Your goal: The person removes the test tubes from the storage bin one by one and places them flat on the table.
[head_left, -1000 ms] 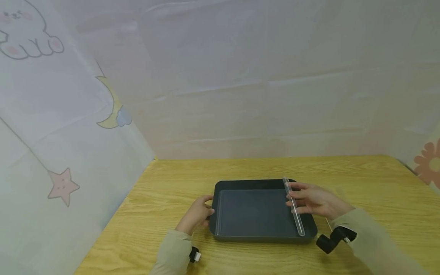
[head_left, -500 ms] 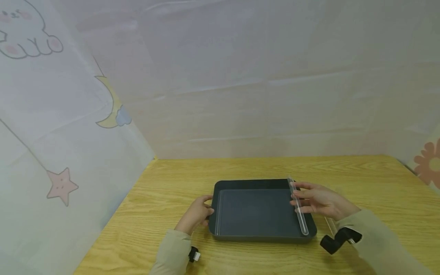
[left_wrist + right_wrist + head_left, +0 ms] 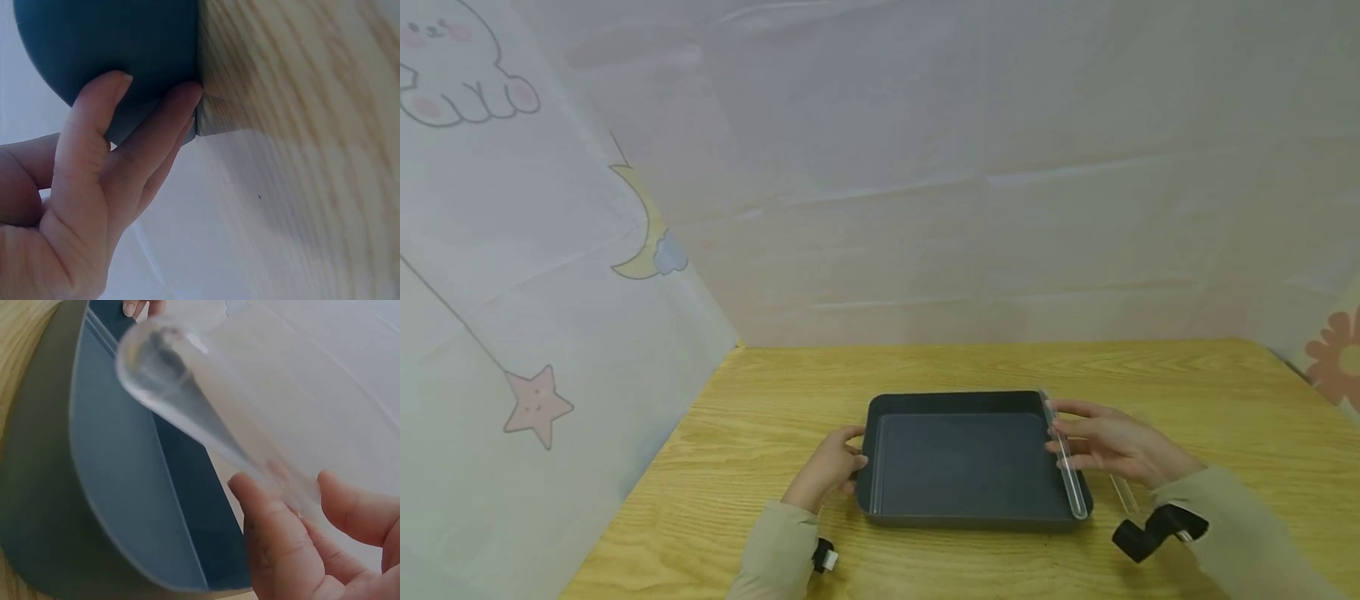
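Observation:
My right hand [image 3: 1112, 442] pinches a clear test tube [image 3: 1067, 471] between thumb and fingers, over the right side of a dark grey-blue rectangular tray [image 3: 962, 522]. The tube slants along the tray's right rim; in the right wrist view its rounded end [image 3: 147, 369] points away from the fingers. A clear rod-like shape [image 3: 877, 467], seemingly another tube, lies along the tray's left inner side. My left hand [image 3: 826, 467] holds the tray's left side, with the thumb at the wall and other fingers low beside the table in the left wrist view.
The tray stands on a light wood-grain table [image 3: 775, 417]. Another clear rod-like piece [image 3: 1123, 493] shows partly beside my right wrist. A pale printed sheet [image 3: 962, 208] rises behind the table and along its left side.
My right hand has moved slightly right with the test tube, from inside the tray toward its right rim. My left hand and the tray have stayed in place.

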A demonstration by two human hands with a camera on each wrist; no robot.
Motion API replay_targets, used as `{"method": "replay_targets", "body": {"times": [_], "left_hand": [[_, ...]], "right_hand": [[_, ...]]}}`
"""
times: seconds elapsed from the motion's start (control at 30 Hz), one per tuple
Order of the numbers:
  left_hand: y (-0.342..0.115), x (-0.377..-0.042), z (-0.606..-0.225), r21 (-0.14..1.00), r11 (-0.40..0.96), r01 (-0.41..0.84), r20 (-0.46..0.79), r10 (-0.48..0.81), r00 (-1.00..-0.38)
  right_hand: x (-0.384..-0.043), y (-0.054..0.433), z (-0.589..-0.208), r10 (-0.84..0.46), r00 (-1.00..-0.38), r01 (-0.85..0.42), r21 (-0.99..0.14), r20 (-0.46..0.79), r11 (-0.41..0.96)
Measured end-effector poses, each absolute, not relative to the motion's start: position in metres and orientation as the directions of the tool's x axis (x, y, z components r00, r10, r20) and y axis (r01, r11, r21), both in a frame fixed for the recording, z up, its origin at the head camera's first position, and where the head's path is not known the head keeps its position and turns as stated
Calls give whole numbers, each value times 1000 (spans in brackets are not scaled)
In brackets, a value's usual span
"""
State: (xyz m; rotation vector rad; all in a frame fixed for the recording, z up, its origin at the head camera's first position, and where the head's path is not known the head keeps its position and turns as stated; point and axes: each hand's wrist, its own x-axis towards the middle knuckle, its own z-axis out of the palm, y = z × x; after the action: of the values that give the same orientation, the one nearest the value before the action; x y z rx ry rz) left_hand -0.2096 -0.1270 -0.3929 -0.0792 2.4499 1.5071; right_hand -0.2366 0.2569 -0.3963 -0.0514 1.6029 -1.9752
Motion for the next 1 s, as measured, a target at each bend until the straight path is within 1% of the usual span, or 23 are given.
{"method": "replay_targets", "body": {"times": [0.13,0.33,0.67,1.0], "left_hand": [[-127,-210,-393,868,460,-186,-254,90,-963],[-127,-210,-393,869,455,-198,-267,92,-959],[-128,-210,-394,872,449,-195,-262,93,-960],[-128,-210,-393,867,463,-182,-254,97,-962]], "right_hand": [[-236,262,-398,-460,-829,400,-912,-318,-90],[-235,274,-401,-458,-833,413,-899,-310,-143],[-236,293,-405,-571,-786,424,-878,-236,-221],[-234,307,-407,-573,-789,396,-896,-221,-199]]}}
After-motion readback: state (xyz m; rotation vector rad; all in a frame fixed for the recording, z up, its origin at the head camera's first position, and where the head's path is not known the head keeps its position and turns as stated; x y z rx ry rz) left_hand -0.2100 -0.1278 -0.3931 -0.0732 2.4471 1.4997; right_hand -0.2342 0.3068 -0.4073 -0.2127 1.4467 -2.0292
